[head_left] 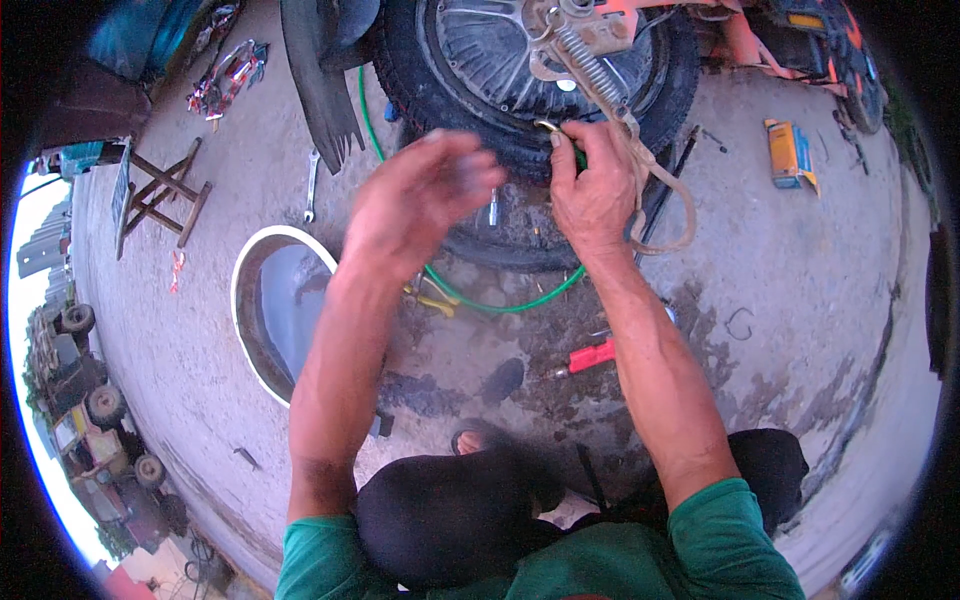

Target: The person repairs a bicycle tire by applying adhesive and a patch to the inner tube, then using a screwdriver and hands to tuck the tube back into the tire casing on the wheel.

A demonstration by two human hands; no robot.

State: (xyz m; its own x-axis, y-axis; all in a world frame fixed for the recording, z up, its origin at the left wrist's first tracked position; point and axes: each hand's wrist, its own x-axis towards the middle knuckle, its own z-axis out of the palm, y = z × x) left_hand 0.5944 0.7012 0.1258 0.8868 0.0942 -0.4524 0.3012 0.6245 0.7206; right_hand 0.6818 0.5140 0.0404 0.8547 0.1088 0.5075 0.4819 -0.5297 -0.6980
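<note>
My right hand (590,185) grips a brass fitting (548,126) on a green hose (505,308) at the lower rim of a wheel with a black tyre (670,105) and a metal hub (520,50). My left hand (425,190) is blurred, raised just left of it over the tyre's lower part, fingers loosely apart and apparently empty. A rusty frame piece with a spring (590,75) crosses the wheel, and a beige strap or cable (685,205) loops beside my right hand. Part of the hose is hidden behind my hands.
On the concrete lie a wrench (312,185), a white basin of water (285,320), yellow pliers (438,305), a red-handled tool (590,357) and a yellow-blue box (790,150). A folding stool (160,190) stands at left, a black fender (320,80) above, parked vehicles (105,405) along the left edge.
</note>
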